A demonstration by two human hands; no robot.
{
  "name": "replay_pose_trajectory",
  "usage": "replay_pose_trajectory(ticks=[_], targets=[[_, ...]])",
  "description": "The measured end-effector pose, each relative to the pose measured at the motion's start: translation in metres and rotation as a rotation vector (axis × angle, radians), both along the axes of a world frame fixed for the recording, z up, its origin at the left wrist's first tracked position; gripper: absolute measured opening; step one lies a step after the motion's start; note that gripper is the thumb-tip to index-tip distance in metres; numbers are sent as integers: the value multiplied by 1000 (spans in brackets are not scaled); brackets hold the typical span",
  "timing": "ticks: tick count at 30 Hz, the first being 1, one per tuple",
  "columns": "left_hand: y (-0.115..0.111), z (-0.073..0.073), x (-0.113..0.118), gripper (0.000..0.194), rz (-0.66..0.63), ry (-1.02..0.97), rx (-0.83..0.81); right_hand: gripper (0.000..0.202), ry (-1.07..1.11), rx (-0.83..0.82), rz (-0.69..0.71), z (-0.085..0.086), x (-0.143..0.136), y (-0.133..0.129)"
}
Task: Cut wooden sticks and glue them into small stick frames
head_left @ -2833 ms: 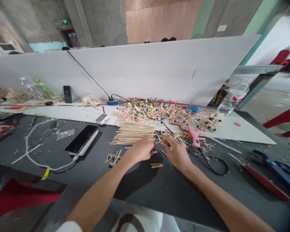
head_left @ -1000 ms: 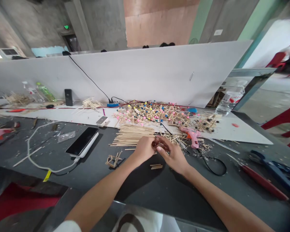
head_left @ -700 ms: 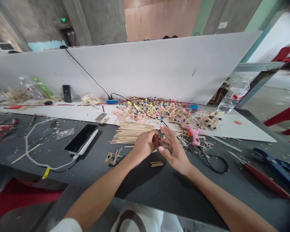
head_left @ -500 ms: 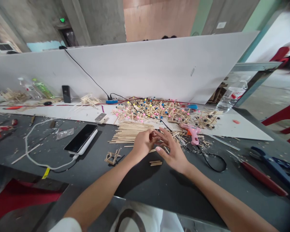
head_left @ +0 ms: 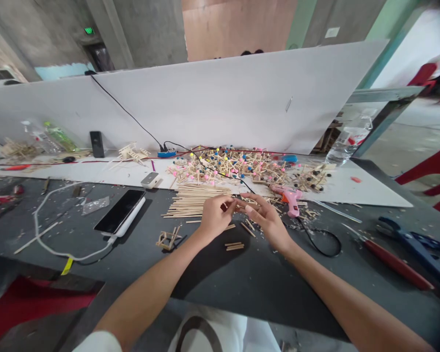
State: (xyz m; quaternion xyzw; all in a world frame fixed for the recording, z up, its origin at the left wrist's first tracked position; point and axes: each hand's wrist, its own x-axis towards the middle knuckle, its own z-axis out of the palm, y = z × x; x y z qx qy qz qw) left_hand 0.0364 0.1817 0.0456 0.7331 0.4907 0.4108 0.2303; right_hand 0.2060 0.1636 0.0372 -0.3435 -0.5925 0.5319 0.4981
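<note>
My left hand [head_left: 215,215] is closed, thumb and fingertips pinched on something too small to make out, in front of the row of long wooden sticks [head_left: 188,200]. Beside it, my right hand [head_left: 267,217] has its fingers bent toward the left fingertips; whether it grips anything is unclear. Below the hands lie a few short sticks [head_left: 234,246] on the dark table [head_left: 220,288]. A small stick frame [head_left: 167,238] stands to the left. The pink glue gun [head_left: 292,200] is just beyond my right hand.
Behind lies a heap of sticks with coloured balls [head_left: 238,164]. To the left is a phone on a white block [head_left: 121,212] with a cable. A red-handled screwdriver [head_left: 396,264], blue pliers [head_left: 421,249] and a bottle [head_left: 352,139] are on the right.
The fingers of my right hand have drawn in closer, and my left fingers are pinched more tightly. The camera view has shifted slightly.
</note>
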Motion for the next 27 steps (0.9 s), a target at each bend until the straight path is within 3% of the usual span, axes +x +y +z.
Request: replay_pose_trajectory(ticks=[5,12,17,22,27], targets=[[3,0,-2,32,19,-77,-132,49,49,5,25,-1,0,2],[8,-5,-2,35,-73,-416,-420,48,24,5,57,-5,-7,-1],[6,-3,2,34,-135,-567,-516,49,23,-7,49,-8,-7,-3],[7,-6,2,38,-177,-538,-514,53,103,-63,50,-6,-9,-5],[10,-8,-2,29,-134,-318,-379,51,231,-130,35,-3,-5,1]])
